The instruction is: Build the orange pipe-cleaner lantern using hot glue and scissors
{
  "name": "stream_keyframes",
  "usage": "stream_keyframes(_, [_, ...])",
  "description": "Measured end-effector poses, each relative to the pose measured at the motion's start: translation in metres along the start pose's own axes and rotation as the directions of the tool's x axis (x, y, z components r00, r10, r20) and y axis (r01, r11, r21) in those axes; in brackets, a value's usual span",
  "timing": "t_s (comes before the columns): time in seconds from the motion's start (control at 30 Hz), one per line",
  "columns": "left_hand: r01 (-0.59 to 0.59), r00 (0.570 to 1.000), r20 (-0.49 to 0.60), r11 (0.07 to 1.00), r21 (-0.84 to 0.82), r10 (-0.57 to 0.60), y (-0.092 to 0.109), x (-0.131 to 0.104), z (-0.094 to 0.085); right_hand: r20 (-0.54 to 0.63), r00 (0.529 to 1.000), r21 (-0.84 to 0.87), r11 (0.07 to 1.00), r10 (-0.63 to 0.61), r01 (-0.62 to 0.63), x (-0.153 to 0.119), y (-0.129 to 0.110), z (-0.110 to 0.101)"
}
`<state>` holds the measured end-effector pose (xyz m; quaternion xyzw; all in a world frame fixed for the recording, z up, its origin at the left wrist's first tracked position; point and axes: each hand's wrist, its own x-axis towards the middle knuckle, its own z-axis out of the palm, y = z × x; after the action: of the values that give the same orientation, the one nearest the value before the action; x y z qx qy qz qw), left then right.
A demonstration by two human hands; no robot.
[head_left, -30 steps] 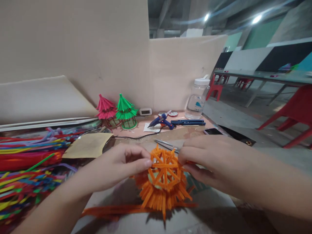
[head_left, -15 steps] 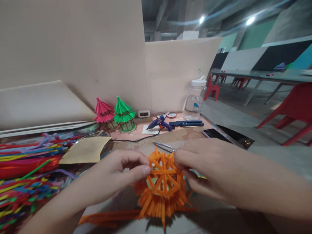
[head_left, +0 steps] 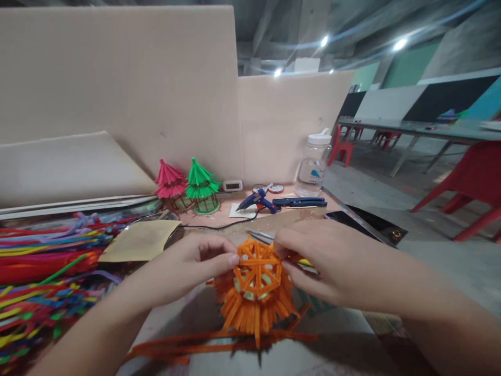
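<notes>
Between my hands is an orange pipe-cleaner house (head_left: pixel 258 297), its open spoked frame on top and a fringe of short strips hanging around below. My left hand (head_left: pixel 199 266) pinches the frame's left edge between thumb and fingers. On the opposite edge, my right hand (head_left: pixel 317 261) grips the frame with its fingertips, partly hidden behind the knuckles. Loose orange pipe cleaners (head_left: pixel 188 344) lie on the work surface beneath. Just behind the house rest metal scissors (head_left: pixel 260 235), their handles hidden by my right hand.
Bundles of coloured pipe cleaners (head_left: pixel 43 282) spread at left. Along the back stand a pink house (head_left: pixel 170 183), a green house (head_left: pixel 202 185), a small clock (head_left: pixel 232 185), a glue gun (head_left: pixel 256 200), blue-handled pliers (head_left: pixel 299 201) and a water bottle (head_left: pixel 311 164). A phone (head_left: pixel 348 222) lies right.
My right hand has shifted slightly left, its fingertips closing in on the frame's edge. The orange house has tipped a little and moved slightly left. The camera's view has tilted up a bit.
</notes>
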<state>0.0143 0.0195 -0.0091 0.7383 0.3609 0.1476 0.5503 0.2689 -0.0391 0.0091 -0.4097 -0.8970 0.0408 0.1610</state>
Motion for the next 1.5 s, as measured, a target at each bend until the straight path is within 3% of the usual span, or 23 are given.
stream_keyframes(0.2, [-0.003, 1.000, -0.007, 0.994, 0.112, 0.004, -0.003, 0.002, -0.006, -0.042, 0.999, 0.011, 1.000, 0.027, -0.027, 0.002, 0.002, 0.002])
stream_keyframes(0.27, [-0.038, 0.992, -0.105, 0.971, 0.238, 0.065, -0.002, 0.002, -0.007, -0.087, 0.996, -0.014, 0.999, 0.030, -0.031, 0.004, 0.002, 0.005])
stream_keyframes(0.3, [-0.066, 0.969, -0.205, 0.941, 0.332, 0.141, -0.001, 0.002, -0.006, -0.117, 0.993, -0.035, 0.999, 0.027, -0.032, 0.004, 0.002, 0.007])
stream_keyframes(0.33, [-0.097, 0.915, -0.312, 0.891, 0.443, 0.255, 0.000, 0.000, -0.004, -0.152, 0.988, -0.059, 0.998, 0.018, -0.027, 0.005, 0.001, 0.010])
stream_keyframes(0.37, [-0.119, 0.834, -0.392, 0.820, 0.559, 0.388, 0.002, -0.002, -0.001, -0.191, 0.982, -0.081, 0.997, 0.000, -0.016, 0.006, 0.001, 0.013])
stream_keyframes(0.43, [-0.149, 0.669, -0.398, 0.638, 0.755, 0.627, 0.006, -0.007, 0.007, -0.269, 0.961, -0.121, 0.992, -0.059, 0.027, 0.008, -0.002, 0.019])
stream_keyframes(0.47, [-0.168, 0.622, -0.339, 0.544, 0.822, 0.705, 0.008, -0.010, 0.012, -0.299, 0.950, -0.141, 0.989, -0.093, 0.053, 0.009, -0.004, 0.022])
stream_keyframes(0.53, [-0.200, 0.580, -0.217, 0.395, 0.896, 0.785, 0.012, -0.016, 0.022, -0.335, 0.929, -0.180, 0.979, -0.155, 0.098, 0.010, -0.007, 0.025])
stream_keyframes(0.6, [-0.198, 0.574, -0.161, 0.326, 0.924, 0.803, 0.015, -0.021, 0.029, -0.347, 0.918, -0.218, 0.969, -0.190, 0.119, 0.011, -0.011, 0.027])
stream_keyframes(0.73, [-0.165, 0.566, -0.132, 0.269, 0.949, 0.814, 0.021, -0.023, 0.039, -0.380, 0.899, -0.267, 0.956, -0.217, 0.118, 0.011, -0.014, 0.025])
stream_keyframes(0.9, [-0.090, 0.426, -0.163, 0.221, 0.971, 0.890, 0.030, -0.010, 0.046, -0.481, 0.850, -0.200, 0.971, -0.215, 0.132, 0.011, -0.012, 0.021])
stream_keyframes(1.1, [-0.033, 0.341, -0.148, 0.169, 0.985, 0.928, 0.041, -0.003, 0.056, -0.566, 0.799, -0.165, 0.978, -0.202, 0.130, 0.006, -0.008, 0.013])
stream_keyframes(1.2, [-0.001, 0.321, -0.148, 0.157, 0.988, 0.935, 0.045, -0.004, 0.063, -0.594, 0.782, -0.133, 0.981, -0.191, 0.139, 0.004, -0.006, 0.008])
stream_keyframes(1.37, [-0.011, 0.280, -0.158, 0.167, 0.986, 0.947, 0.050, 0.000, 0.066, -0.580, 0.808, 0.058, 0.984, -0.106, 0.170, 0.004, -0.004, 0.001])
stream_keyframes(1.5, [-0.046, 0.273, -0.186, 0.206, 0.977, 0.944, 0.050, -0.001, 0.068, -0.615, 0.776, 0.009, 0.983, -0.139, 0.183, 0.004, -0.006, 0.003])
